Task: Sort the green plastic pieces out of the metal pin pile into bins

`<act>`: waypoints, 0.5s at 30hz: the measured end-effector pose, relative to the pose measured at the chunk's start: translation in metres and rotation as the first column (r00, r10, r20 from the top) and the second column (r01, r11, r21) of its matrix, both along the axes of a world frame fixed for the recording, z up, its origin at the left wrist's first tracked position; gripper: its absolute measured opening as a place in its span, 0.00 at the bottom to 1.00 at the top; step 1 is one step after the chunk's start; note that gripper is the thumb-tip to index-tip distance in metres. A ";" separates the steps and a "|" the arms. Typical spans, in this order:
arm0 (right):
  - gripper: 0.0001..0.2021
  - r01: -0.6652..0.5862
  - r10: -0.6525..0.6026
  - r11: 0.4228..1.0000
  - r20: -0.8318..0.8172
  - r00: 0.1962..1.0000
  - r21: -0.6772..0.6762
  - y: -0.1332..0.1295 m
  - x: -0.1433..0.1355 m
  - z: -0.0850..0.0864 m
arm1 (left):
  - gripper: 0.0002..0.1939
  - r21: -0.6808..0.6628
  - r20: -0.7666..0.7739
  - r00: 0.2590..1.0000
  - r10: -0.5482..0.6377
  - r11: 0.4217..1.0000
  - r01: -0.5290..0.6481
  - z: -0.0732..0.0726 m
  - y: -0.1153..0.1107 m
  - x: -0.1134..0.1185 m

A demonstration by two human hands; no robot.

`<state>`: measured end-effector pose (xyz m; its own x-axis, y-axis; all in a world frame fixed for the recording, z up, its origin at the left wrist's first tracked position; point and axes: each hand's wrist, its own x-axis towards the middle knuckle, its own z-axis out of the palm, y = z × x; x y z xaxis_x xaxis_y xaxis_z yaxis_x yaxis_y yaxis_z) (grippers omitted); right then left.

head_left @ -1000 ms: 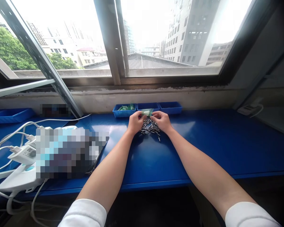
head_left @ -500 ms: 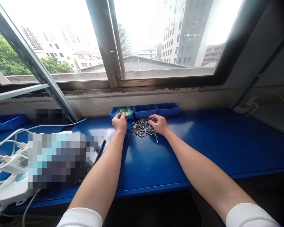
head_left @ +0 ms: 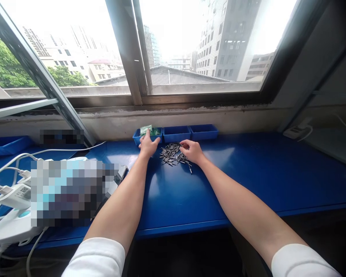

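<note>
My left hand (head_left: 148, 145) is at the front of the left blue bin (head_left: 136, 137), its fingers spread and one finger touching a green and white packet (head_left: 145, 129) on top of other green packets in the bin. My right hand (head_left: 192, 151) is at the right side of a pile of small dark metal rods (head_left: 170, 154) on the blue table. Its fingers are curled together at the pile, and what they pinch, if anything, is too small to make out.
Two more blue bins (head_left: 177, 133) (head_left: 204, 132) adjoin the left one along the wall. White chargers (head_left: 15, 196), cables and a blurred object (head_left: 66, 192) lie at the left. A blue tray (head_left: 8, 145) sits at the far left.
My left hand has opened and moved slightly up towards the bin; the packet now stands higher above its rim. My right hand has stayed by the pile.
</note>
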<state>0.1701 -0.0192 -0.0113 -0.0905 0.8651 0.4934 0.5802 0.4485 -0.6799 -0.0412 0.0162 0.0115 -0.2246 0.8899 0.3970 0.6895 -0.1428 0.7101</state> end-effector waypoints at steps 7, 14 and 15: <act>0.12 0.002 -0.002 1.000 -0.001 1.000 -0.015 -0.001 0.003 0.001 | 0.38 -0.111 -0.261 0.963 0.065 0.989 -0.096 -0.010 -0.004 0.007; 0.12 -0.001 0.001 1.000 0.020 1.000 -0.005 0.001 0.003 -0.002 | 0.38 -0.111 -0.272 0.958 0.090 0.986 -0.124 -0.014 0.002 0.000; 0.12 0.003 -0.003 1.000 0.024 1.000 -0.005 0.001 0.002 -0.002 | 0.38 -0.122 -0.284 0.957 0.064 0.987 -0.102 -0.015 0.002 0.000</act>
